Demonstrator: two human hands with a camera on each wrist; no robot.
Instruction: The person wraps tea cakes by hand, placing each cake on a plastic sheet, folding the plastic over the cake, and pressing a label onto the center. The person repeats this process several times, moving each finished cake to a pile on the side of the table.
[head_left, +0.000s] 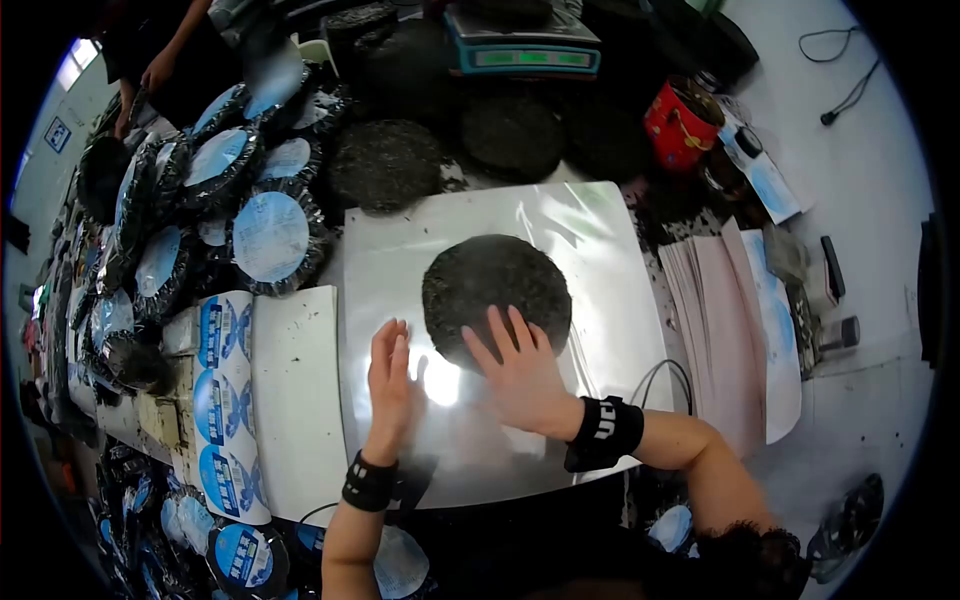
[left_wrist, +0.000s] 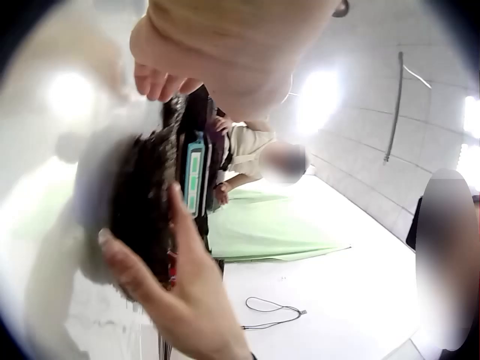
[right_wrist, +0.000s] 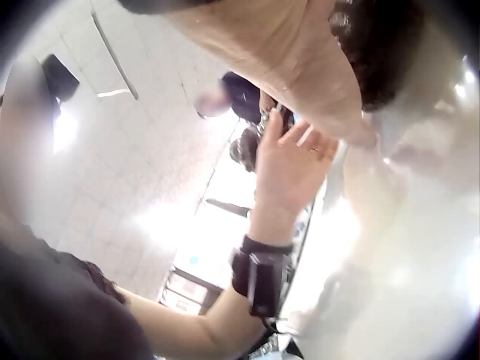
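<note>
A round dark compressed cake [head_left: 497,290] lies on a shiny metal sheet [head_left: 400,250] in the head view. The right hand [head_left: 528,378] has its fingers spread over the cake's near edge, the palm above the sheet. To the left of the cake, the left hand [head_left: 392,388] is held above the sheet with its fingers extended, apart from the cake and holding nothing. The left wrist view shows the dark cake [left_wrist: 142,202] with the right hand [left_wrist: 180,289] at its edge. In the right wrist view the left hand [right_wrist: 294,169] is raised and empty.
Wrapped round cakes with blue labels [head_left: 270,237] are piled at the left, near a printed label strip [head_left: 225,400]. More dark cakes [head_left: 385,165], a scale [head_left: 525,58] and a red bucket [head_left: 683,125] stand behind the sheet. Pinkish paper sheets [head_left: 715,330] lie at the right.
</note>
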